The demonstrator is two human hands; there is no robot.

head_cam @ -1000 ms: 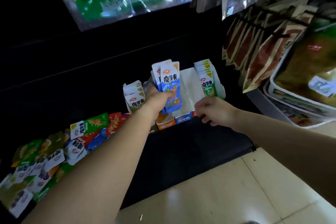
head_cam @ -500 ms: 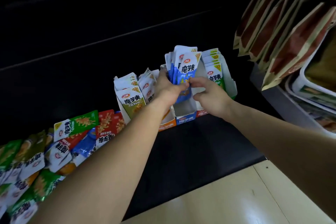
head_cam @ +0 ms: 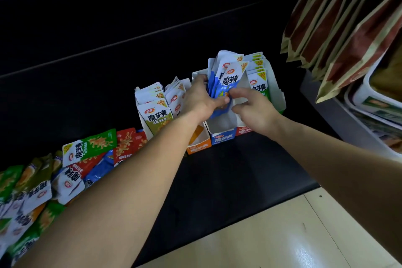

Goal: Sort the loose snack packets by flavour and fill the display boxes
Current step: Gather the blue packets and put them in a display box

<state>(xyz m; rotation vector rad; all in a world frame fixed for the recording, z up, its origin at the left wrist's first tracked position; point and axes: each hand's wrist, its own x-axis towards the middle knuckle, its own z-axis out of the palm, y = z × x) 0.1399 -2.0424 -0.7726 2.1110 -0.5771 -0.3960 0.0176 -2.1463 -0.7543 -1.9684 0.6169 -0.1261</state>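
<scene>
Over the blue display box (head_cam: 223, 135) on the dark shelf (head_cam: 228, 180), a stack of blue packets (head_cam: 228, 72) is being held upright. It is being clamped from the left by the left hand (head_cam: 201, 98), fingers wrapped round it. Its lower front is being pinched by the right hand (head_cam: 254, 109), fingers curled. Loose packets (head_cam: 71, 172) are being left heaped at far left of the shelf.

Upright bunch of blue packets (head_cam: 229, 78) over the open blue box (head_cam: 223, 138), between orange box (head_cam: 199, 148) and red box (head_cam: 244, 131). At far right, green packets (head_cam: 258, 87) standing boxed; further left, olive packets (head_cam: 156, 115). Near left, loose packets (head_cam: 71, 180) in a mixed heap.
</scene>
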